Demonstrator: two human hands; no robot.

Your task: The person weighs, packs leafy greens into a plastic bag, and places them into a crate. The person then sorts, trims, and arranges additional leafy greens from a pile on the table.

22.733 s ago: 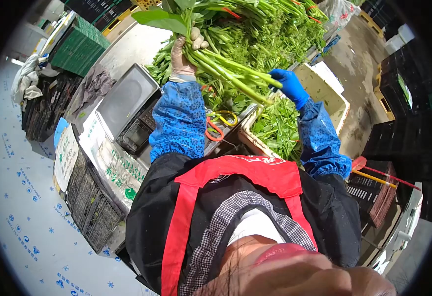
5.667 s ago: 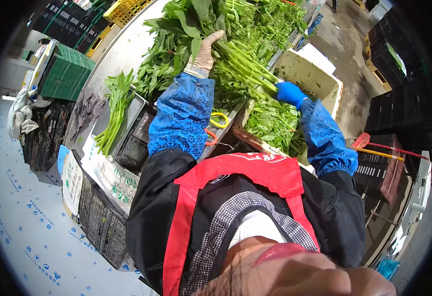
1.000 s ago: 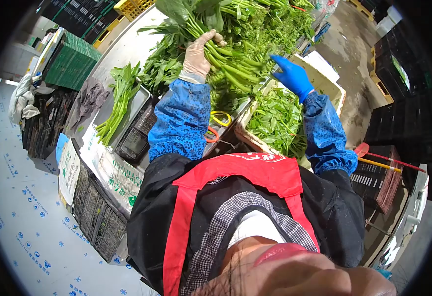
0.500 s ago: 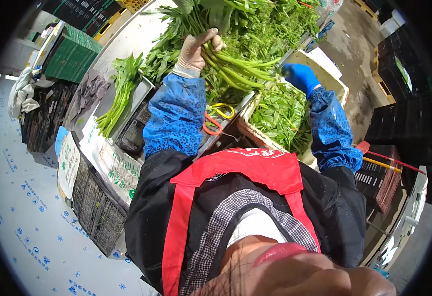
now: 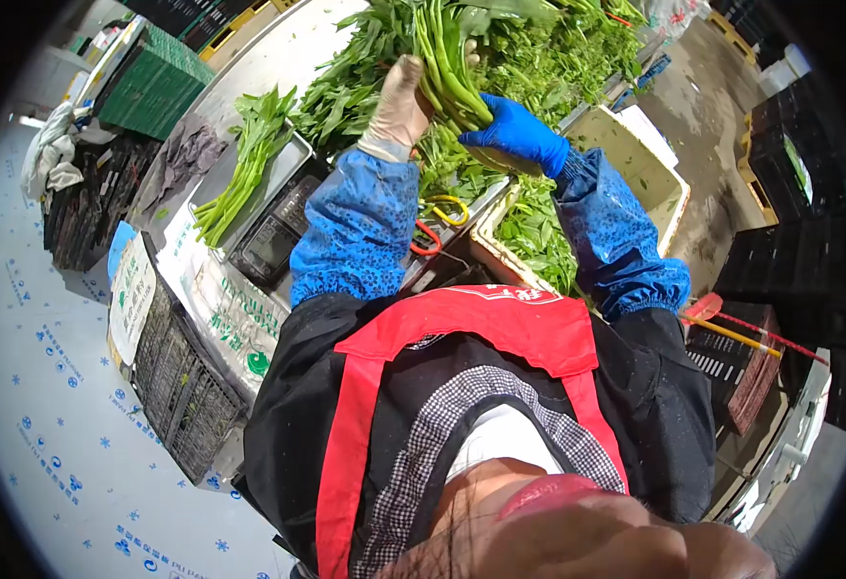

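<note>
A bunch of leafy greens (image 5: pixel 442 72) with thick pale-green stalks is held above the heaped greens. Wrapped around its side is my left hand (image 5: pixel 402 108), in a whitish glove, fingers partly hidden behind the stalks. My right hand (image 5: pixel 517 138), in a blue glove, closes on the stalk ends. Below the hands lie red and yellow looped handles (image 5: pixel 427 237), apparently scissors. Another bunch of greens (image 5: pixel 245 169) rests on the metal tray of a weighing scale (image 5: pixel 270 232) to the left.
A large pile of greens (image 5: pixel 558 58) covers the far worktop. Near my right forearm is a pale bin (image 5: pixel 669 188) with loose leaves (image 5: pixel 537 232). Green crates (image 5: pixel 157 82) are stacked at far left, black crates (image 5: pixel 780 246) at right. A dark mesh crate (image 5: pixel 177 386) stands lower left.
My right hand has moved left and up from above the bin to grip the stalk ends. The bunch has turned from slanting rightward to nearly upright in my left hand.
</note>
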